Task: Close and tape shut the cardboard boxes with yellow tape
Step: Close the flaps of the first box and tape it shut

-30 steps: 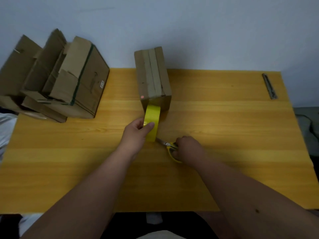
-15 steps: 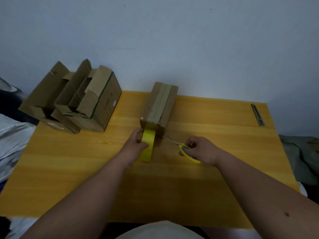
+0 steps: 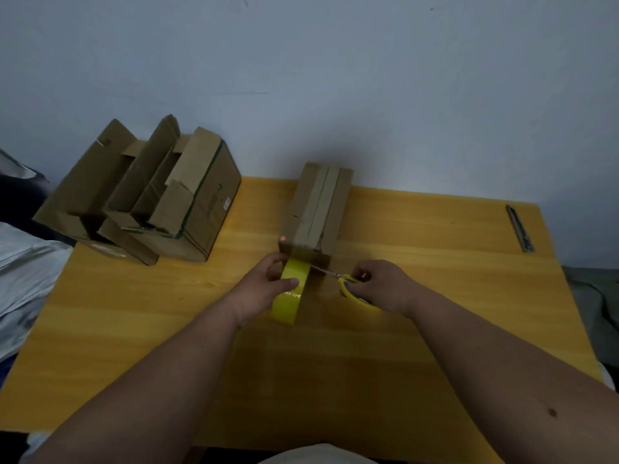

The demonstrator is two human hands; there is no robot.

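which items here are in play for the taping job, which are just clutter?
In play:
closed box
tape roll, held by left hand
scissors, in right hand
open boxes, waiting

Clutter:
metal tool at the table's far right edge
grey sheeting off the left

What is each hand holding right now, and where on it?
The left hand grips the yellow tape roll across its rim; the right hand holds the scissors by their yellow handles.

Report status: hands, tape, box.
Left hand holds yellow tape roll. Right hand grips scissors, blades at tape by closed box. Nothing obstructing.
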